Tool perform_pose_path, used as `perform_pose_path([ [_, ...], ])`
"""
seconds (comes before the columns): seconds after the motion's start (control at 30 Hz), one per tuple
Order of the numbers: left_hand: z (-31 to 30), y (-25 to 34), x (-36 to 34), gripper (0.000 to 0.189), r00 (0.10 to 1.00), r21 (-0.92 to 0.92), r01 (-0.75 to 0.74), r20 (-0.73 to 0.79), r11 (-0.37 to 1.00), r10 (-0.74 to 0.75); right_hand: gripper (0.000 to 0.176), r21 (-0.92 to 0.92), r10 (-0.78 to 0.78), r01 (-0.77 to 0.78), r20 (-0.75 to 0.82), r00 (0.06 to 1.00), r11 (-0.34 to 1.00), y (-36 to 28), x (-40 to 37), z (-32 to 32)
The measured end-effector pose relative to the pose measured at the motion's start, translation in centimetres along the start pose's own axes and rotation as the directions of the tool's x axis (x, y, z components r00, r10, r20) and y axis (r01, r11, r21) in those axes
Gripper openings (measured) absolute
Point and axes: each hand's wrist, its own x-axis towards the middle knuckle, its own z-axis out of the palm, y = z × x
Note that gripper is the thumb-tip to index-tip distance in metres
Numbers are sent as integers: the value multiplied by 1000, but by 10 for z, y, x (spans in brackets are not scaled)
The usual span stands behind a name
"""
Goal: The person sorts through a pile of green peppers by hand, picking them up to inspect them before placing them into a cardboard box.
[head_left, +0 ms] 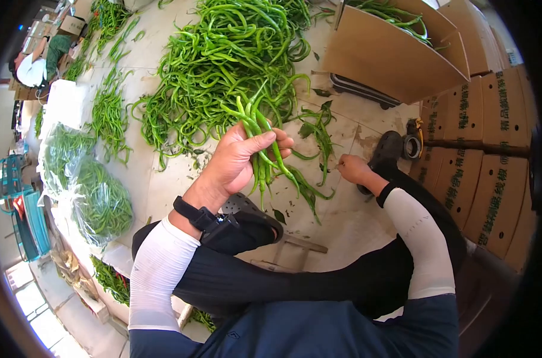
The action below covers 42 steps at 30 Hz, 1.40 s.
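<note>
My left hand (238,156) is closed around a small bunch of long green chili peppers (262,134), the thumb pressed across them. The bunch is above the floor, in front of a big heap of green chili peppers (223,59). To the right, my right hand (354,169) hangs low near a few loose peppers (323,140) on the floor. Its fingers are curled together, and I cannot make out whether anything small is in them. More peppers (308,194) lie below the bunch, between the two hands.
At the upper right, an open cardboard box (396,56) with peppers stands on a dark scale or low platform (360,89). Stacked printed cartons (462,185) line the right side. Peppers in clear plastic bags (101,197) are at left. A tape roll (411,146) lies near my right shoe (387,149).
</note>
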Motion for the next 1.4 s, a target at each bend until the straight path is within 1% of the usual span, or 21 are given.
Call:
perform_pose_path([
  [0.1,-10,-3,0,20,999,23,6,-50,1000,-5,28,-29,24,-24,4,1000,999,6,12,17],
  [0.17,-12,-6,-1,22,993,75,29,-119,997,-20,26,-43,-38,38,0,999,998,15,17,29],
  [0.2,-15,-8,-2,22,993,64,43,-114,997,-35,26,-45,-21,22,9,1000,999,17,16,31],
  [0.3,-15,-12,-5,16,960,114,126,-263,985,-93,24,-31,39,-39,-13,999,999,24,32,31],
  [0.37,-17,-23,-10,16,958,128,176,-250,976,-140,23,11,94,-94,-157,983,996,33,47,28],
  [0.4,-18,-29,-13,16,955,153,214,-241,965,-173,23,9,100,-99,-151,984,995,34,56,24],
  [0.47,-15,-40,-19,19,953,128,260,-191,957,-234,25,189,289,-239,-316,904,953,37,76,12],
  [0.5,-10,-46,-23,19,938,86,310,-193,947,-289,25,185,290,-242,-308,906,953,36,84,3],
  [0.57,-9,-60,-29,20,913,45,383,-167,923,-371,30,213,181,-96,-430,885,972,36,102,-13],
  [0.6,-8,-63,-29,20,912,39,385,-170,922,-373,30,211,180,-97,-424,887,973,36,114,-15],
  [0.67,-4,-62,-29,20,897,39,422,-161,906,-411,36,48,25,-1,-500,866,999,38,138,-15],
  [0.8,-4,-54,-25,24,885,21,433,-199,901,-420,38,7,-59,71,-479,876,997,29,171,-10],
  [0.87,-6,-52,-24,24,884,0,427,-210,904,-418,46,56,136,-124,-327,935,991,22,178,-14],
  [1.0,-9,-53,-25,24,878,-6,432,-226,902,-422,46,118,133,-102,-297,946,988,22,173,-7],
  [1.07,-8,-55,-26,23,877,-8,436,-217,900,-428,35,219,122,-107,-56,991,970,24,163,-10],
  [1.1,-7,-55,-28,23,876,-8,443,-210,896,-435,35,214,123,-109,-53,991,971,25,155,-11],
  [1.13,-7,-55,-30,23,876,-15,441,-208,897,-434,28,297,116,-132,73,991,946,27,145,-12],
  [1.17,-8,-55,-32,23,877,-2,445,-201,895,-437,24,372,98,-167,197,975,913,26,136,-15],
  [1.2,-8,-55,-33,22,877,10,450,-192,893,-440,24,363,101,-170,200,974,916,24,126,-17],
  [1.27,-11,-58,-37,21,886,16,426,-206,904,-414,18,461,84,-261,369,926,848,20,105,-27],
  [1.4,-13,-59,-42,19,910,46,349,-256,936,-326,15,556,-2,-220,370,929,801,-11,59,-50],
])
